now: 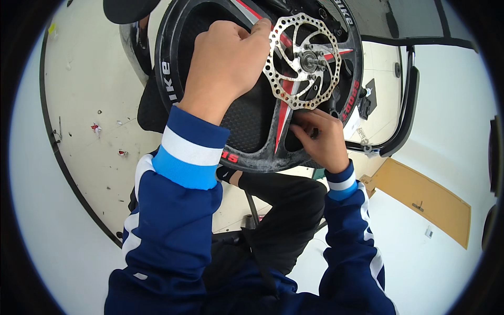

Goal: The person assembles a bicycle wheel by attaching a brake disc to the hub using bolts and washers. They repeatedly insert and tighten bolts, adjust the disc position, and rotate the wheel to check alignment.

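One black wheel (pixel 257 161) is just beyond the bent leg (pixel 294 205), its face with the silver disc rotor (pixel 298 101) turned toward the wearer. The axle (pixel 319 64) points out of that face, slightly rightward; one red-striped spoke (pixel 281 123) points down. The left hand (pixel 231 60) curls at the rotor's left edge, the right hand (pixel 321 137) just below it; what either grasps, I cannot tell.

The jacket (pixel 168 247) is dark blue, with white patches (pixel 131 243) along the outer side of both sleeves (pixel 346 247). At the jacket's sleeve ends, the cuffs (pixel 193 148) carry bands of navy, white and bright blue; beyond its front, the trousers (pixel 286 210) are black.
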Available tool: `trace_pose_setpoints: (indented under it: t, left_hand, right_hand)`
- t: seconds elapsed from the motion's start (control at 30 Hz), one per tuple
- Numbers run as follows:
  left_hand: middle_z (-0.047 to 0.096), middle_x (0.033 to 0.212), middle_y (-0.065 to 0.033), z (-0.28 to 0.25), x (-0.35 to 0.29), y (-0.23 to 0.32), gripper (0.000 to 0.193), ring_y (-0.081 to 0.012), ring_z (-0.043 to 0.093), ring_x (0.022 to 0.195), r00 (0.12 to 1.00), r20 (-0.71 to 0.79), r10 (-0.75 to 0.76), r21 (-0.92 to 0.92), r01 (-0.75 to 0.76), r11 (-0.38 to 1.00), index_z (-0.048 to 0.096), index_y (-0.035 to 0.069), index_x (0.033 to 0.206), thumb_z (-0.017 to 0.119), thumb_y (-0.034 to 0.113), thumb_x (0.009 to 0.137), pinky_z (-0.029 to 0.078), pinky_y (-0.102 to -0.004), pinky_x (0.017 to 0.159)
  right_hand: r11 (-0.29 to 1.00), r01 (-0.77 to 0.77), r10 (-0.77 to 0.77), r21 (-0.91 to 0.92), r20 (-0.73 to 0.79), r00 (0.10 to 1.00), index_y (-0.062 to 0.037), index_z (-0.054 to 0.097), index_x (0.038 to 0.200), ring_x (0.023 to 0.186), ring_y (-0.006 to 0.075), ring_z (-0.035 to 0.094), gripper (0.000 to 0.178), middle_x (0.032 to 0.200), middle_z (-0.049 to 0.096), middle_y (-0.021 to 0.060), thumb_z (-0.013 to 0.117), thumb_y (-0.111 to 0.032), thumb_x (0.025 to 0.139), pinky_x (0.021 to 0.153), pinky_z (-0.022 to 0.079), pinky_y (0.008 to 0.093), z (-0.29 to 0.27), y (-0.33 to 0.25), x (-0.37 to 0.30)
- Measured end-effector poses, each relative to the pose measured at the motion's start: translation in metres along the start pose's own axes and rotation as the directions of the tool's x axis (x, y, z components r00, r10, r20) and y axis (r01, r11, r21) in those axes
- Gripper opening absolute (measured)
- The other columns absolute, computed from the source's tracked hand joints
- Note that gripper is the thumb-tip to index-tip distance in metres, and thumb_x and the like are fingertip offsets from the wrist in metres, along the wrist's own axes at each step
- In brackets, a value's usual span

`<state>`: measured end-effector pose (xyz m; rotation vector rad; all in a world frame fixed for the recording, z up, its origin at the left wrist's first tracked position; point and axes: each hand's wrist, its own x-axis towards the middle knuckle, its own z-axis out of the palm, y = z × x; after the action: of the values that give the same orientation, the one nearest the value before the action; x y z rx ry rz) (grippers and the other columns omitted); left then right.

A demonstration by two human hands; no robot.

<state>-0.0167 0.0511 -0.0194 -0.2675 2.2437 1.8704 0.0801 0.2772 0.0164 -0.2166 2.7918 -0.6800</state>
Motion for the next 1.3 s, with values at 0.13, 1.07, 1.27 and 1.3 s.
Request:
trace_pose_setpoints:
  t: [0.13,1.07,1.27,1.3]
  left_hand:
    - [0.065,0.061,-0.0201,0.006,0.0,-0.001,0.056,-0.0347,0.068,0.061,0.998,-0.028,0.054,-0.024,-0.054,0.998,0.067,-0.003,0.063,0.056,0.042,0.094,0.054,-0.0404,0.066]
    - [0.064,0.061,-0.0214,-0.008,-0.005,0.006,0.052,-0.0363,0.066,0.06,0.999,-0.018,0.049,-0.088,-0.05,0.995,0.066,-0.004,0.065,0.057,0.039,0.094,0.053,-0.0408,0.065]
    - [0.059,0.058,-0.0051,-0.012,-0.006,0.002,0.053,-0.0128,0.055,0.055,0.998,-0.005,0.068,-0.056,-0.068,0.996,0.067,-0.002,0.073,0.057,0.044,0.096,0.043,-0.0292,0.056]
    - [0.059,0.058,-0.005,-0.012,-0.006,0.002,0.053,-0.0127,0.054,0.055,0.998,-0.005,0.064,-0.059,-0.064,0.996,0.066,-0.002,0.072,0.058,0.044,0.096,0.043,-0.0294,0.056]
  right_hand:
    - [0.999,0.043,-0.04,0.026,-0.103,0.994,0.0039,0.072,0.095,0.062,0.0256,0.066,0.018,0.08,0.066,0.0148,0.075,0.001,0.077,0.058,0.052,0.0329,0.013,0.007,0.004]
    - [0.92,0.056,0.128,0.387,-0.433,0.892,0.0063,0.064,0.107,0.08,0.012,0.069,0.023,0.092,0.071,0.0101,0.073,0.003,0.086,0.073,0.055,0.0227,-0.004,-0.054,0.033]
    - [0.988,0.02,0.058,0.153,-0.486,0.872,0.0017,0.068,0.099,0.069,0.0076,0.062,0.018,0.085,0.069,0.0062,0.075,0.0,0.082,0.061,0.048,0.0211,-0.008,-0.055,0.037]
    - [0.997,0.008,0.032,0.082,-0.485,0.874,0.0006,0.069,0.097,0.066,0.0071,0.06,0.017,0.083,0.069,0.0048,0.076,0.0,0.081,0.058,0.046,0.021,-0.009,-0.055,0.037]
